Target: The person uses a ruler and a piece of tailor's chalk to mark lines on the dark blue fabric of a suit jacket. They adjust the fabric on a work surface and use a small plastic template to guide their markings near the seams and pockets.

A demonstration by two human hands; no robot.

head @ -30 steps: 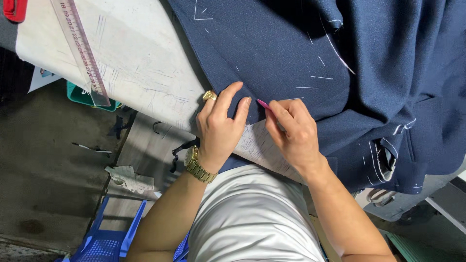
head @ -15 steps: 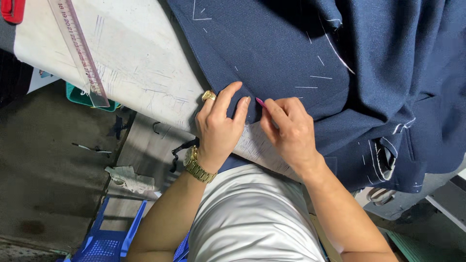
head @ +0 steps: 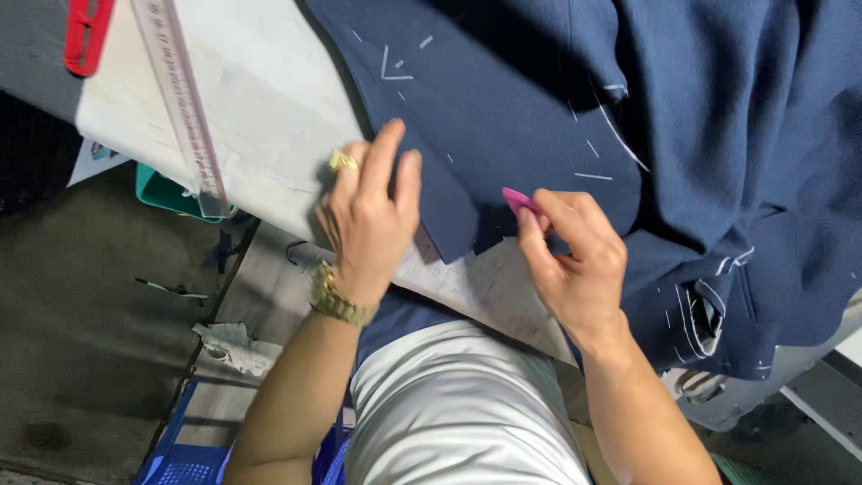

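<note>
Right hand point(head: 575, 260), pinching pink chalk point(head: 518, 199), has lifted off the navy cloth point(head: 539, 99); left hand point(head: 370, 220), fingers spread, now flattens the cloth's corner.

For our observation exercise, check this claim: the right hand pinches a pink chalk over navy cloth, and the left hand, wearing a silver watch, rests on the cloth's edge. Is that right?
One detail is wrong: the watch is gold, not silver. The head view shows it on the left hand, which rests on the cloth edge, while the right hand pinches the pink chalk.
</note>
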